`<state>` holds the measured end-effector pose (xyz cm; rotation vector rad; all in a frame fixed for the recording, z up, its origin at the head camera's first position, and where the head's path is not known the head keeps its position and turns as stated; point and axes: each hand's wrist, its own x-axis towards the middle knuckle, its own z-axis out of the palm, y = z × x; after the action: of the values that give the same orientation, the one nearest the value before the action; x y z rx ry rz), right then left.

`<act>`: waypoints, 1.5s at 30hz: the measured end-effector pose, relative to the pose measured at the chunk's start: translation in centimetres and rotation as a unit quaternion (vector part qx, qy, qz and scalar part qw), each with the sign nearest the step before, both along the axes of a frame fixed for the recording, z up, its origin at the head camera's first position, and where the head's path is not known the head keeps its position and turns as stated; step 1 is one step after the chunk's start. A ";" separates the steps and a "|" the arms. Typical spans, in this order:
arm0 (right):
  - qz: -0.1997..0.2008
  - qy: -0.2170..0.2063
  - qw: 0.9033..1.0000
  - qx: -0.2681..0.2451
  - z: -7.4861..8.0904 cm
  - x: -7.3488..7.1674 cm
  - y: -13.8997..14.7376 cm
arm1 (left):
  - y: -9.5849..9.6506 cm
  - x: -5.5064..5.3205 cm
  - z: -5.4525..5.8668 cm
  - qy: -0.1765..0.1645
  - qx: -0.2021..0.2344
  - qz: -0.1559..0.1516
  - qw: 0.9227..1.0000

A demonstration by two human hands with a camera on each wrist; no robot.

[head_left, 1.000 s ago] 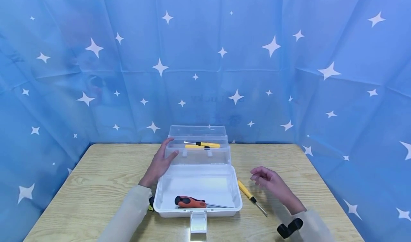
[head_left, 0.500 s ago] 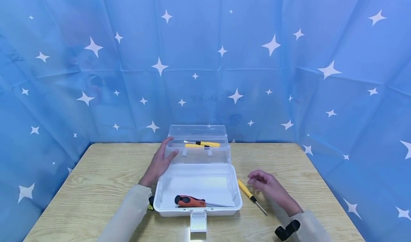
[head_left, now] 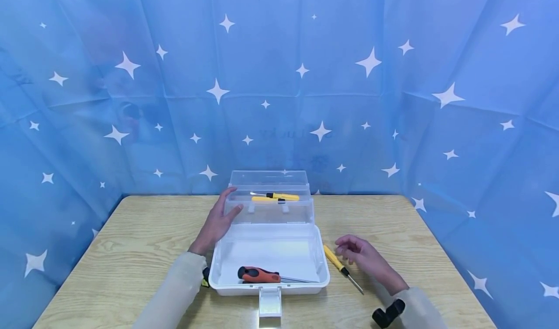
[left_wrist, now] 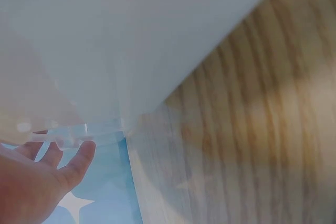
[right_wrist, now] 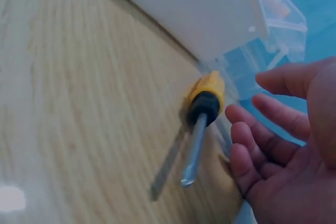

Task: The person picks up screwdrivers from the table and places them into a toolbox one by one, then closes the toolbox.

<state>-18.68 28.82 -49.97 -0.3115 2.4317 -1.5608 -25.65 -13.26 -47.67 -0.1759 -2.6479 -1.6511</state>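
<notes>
A white toolbox (head_left: 324,271) stands with its clear lid (head_left: 268,177) raised. My left hand (head_left: 217,222) holds the left edge of the lid section, thumb in front and fingers around its side. Behind the clear plastic, two yellow-handled screwdrivers (head_left: 286,197) lie in the lid section. A red and black screwdriver (head_left: 262,274) lies along the front of the box's inside. Right of the box, a yellow screwdriver (head_left: 334,258) rests on the table, its shaft towards me. Just beside its handle hovers my right hand (head_left: 364,256), loosely curled and holding nothing; the right wrist view shows its fingertips near the handle (right_wrist: 209,85).
The wooden table (head_left: 118,251) ends at a blue star-patterned curtain (head_left: 262,76) behind and at the sides. The white latch (head_left: 270,302) hangs off the box's front. A black and yellow-green item (head_left: 205,276), partly hidden, sits by the box's left side.
My right hand has shifted slightly left and down, closer to the yellow screwdriver on the table. The left hand and the toolbox have stayed in place.
</notes>
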 end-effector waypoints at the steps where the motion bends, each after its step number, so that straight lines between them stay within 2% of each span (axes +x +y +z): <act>1: 0.000 0.000 1.000 0.006 -0.1 0.0 -0.1 | 0.0 0.0 0.0 -0.002 0.001 0.000 1.000; 18: 0.036 0.020 0.999 0.036 -0.7 -0.2 -0.6 | -0.1 -0.2 0.0 -0.005 0.001 -0.001 1.000; 25: 0.033 0.011 0.997 0.064 -0.6 -0.1 -0.7 | -0.2 0.0 0.0 -0.001 0.009 -0.006 1.000; 32: 0.031 0.011 0.998 0.053 -0.9 -0.1 -0.7 | -0.1 0.0 -0.1 -0.001 0.006 -0.003 1.000; 45: 0.032 0.015 0.997 0.064 -1.2 -0.3 -0.7 | -0.2 0.0 0.1 -0.004 0.008 -0.007 1.000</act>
<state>-18.94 28.16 -51.15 -0.3870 2.5043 -1.3765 -25.68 -13.44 -47.62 -0.1876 -2.6441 -1.6796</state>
